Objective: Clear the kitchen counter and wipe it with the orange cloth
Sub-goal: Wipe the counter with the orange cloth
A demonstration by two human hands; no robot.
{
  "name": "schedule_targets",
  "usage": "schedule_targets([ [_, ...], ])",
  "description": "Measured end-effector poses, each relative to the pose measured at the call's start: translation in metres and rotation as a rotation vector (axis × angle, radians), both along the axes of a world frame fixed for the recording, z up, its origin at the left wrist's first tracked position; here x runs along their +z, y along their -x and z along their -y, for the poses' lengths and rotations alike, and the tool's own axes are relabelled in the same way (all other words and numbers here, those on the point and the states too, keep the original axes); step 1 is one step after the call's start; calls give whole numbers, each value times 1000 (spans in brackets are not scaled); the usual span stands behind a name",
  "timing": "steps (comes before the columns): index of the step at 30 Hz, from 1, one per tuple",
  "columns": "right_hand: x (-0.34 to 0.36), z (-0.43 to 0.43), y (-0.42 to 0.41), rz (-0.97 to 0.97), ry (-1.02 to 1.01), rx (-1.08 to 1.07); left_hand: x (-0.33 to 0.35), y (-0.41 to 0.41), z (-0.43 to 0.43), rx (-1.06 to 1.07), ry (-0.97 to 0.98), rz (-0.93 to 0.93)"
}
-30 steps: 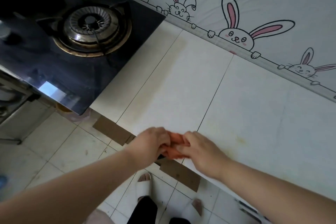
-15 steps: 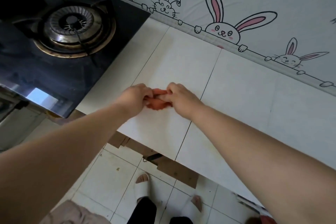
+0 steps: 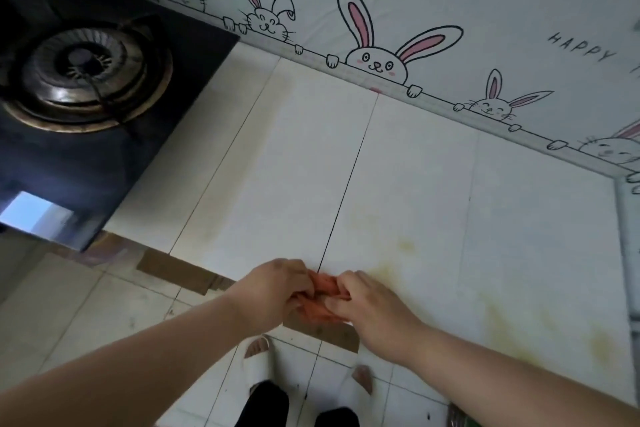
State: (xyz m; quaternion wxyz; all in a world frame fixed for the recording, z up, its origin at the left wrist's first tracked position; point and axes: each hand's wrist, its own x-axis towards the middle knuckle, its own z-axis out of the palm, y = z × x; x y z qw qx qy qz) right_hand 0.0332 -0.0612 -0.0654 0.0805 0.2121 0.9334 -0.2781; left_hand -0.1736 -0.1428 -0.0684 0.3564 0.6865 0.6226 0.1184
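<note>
The orange cloth (image 3: 322,295) is bunched up at the front edge of the white tiled counter (image 3: 398,191). My left hand (image 3: 273,291) grips its left side and my right hand (image 3: 367,305) presses on its right side, so most of the cloth is hidden under my fingers. Both hands sit close together, thumbs nearly touching. Yellowish stains (image 3: 512,329) mark the counter to the right of my hands.
A black gas hob with a round burner (image 3: 86,76) fills the counter's left end. A wall covering with rabbit drawings (image 3: 377,59) runs along the back. Below the counter edge are floor tiles, cardboard pieces (image 3: 176,274) and my feet in white slippers (image 3: 258,357).
Both hands have dragged the cloth back from the middle of the counter to its front edge, after pushing it away from the edge half a second earlier.
</note>
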Motion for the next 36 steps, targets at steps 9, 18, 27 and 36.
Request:
schedule_targets([
  [9, 11, -132, 57, -23, 213, -545, -3, 13, -125, 296, -102, -118],
  [18, -2, -106, 27, -25, 292, -645, -3, -6, -124, 248, -79, -174],
  [27, 9, -3, -77, 11, 18, -39, 2, -73, -12, -83, 50, 0],
  [36, 7, -129, -24, -67, 312, -708, -4, -53, -145, 129, -59, -215],
])
